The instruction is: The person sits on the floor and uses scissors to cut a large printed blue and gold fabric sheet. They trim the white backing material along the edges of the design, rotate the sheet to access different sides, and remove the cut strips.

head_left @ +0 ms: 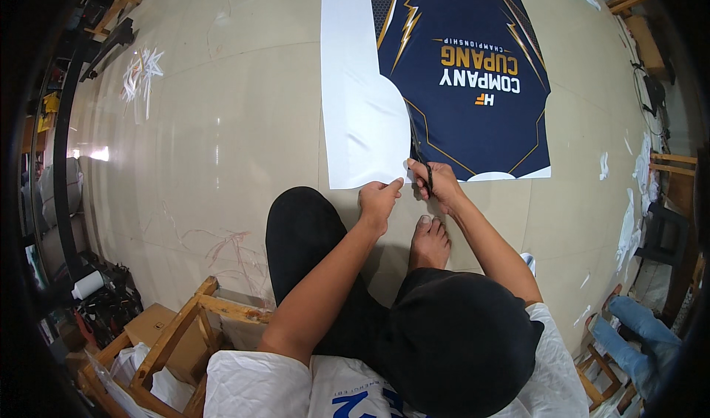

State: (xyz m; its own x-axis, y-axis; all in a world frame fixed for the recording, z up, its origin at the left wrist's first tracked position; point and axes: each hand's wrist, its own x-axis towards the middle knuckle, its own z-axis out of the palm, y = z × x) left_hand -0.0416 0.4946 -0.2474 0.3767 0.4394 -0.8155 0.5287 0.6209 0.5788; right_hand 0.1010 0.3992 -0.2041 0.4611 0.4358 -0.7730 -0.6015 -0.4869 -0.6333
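A navy printed fabric panel (473,133) with gold outlines, lightning shapes and lettering lies flat on the floor, its lettering upside down to me. A wide white margin (362,122) runs along its left side. My right hand (439,184) is closed around the handles of black scissors (417,140). Their blades point away from me, along the border between white and navy, where the cloth is parted near its front edge. My left hand (380,200) pinches the front edge of the white margin, just left of the scissors.
My bare foot (430,242) is close in front of the fabric. White scraps lie in a pile (142,74) at the left and along the right side. A wooden frame (174,336) and cardboard box (163,336) stand lower left. Another person's jeans-clad legs (636,336) show lower right.
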